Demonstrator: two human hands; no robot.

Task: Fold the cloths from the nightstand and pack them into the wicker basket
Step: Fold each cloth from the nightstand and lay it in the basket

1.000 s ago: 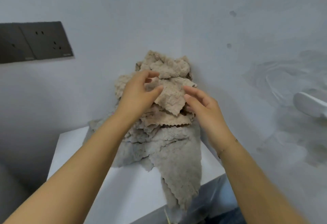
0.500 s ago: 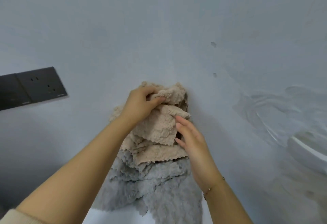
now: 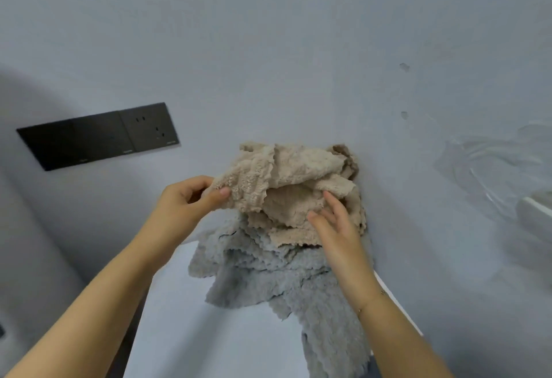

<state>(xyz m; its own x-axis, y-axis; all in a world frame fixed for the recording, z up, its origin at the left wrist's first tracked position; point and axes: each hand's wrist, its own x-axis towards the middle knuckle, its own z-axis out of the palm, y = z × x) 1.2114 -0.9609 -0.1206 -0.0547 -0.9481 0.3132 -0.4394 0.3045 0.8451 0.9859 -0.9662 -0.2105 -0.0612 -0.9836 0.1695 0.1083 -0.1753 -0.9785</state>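
A heap of fluffy cloths (image 3: 286,228) lies on the white nightstand (image 3: 209,333), pushed into the corner where two pale blue walls (image 3: 268,48) meet. The upper cloths are beige, the lower ones grey. One grey cloth (image 3: 331,327) hangs over the front edge of the nightstand top.

The left hand (image 3: 191,198) pinches the scalloped edge of the top beige cloth (image 3: 277,168) between thumb and curled fingers, and holds that edge lifted to the left of the heap. The rest of this cloth drapes back across the top of the heap toward the corner.

The right hand (image 3: 337,228) is spread, fingers straight and slightly apart, palm turned toward the heap. Its fingertips (image 3: 328,196) touch the beige cloths just under the lifted one. It grips nothing. A thin bracelet (image 3: 370,300) shows at that wrist.

A black socket panel (image 3: 98,135) is mounted on the left wall, well apart from the heap. On the right wall there are two small chipped spots (image 3: 404,90) and a patch of smeared marks (image 3: 490,174). A white object (image 3: 534,213) shows at the right edge of the view; what it is cannot be told. The basket does not appear in this view.
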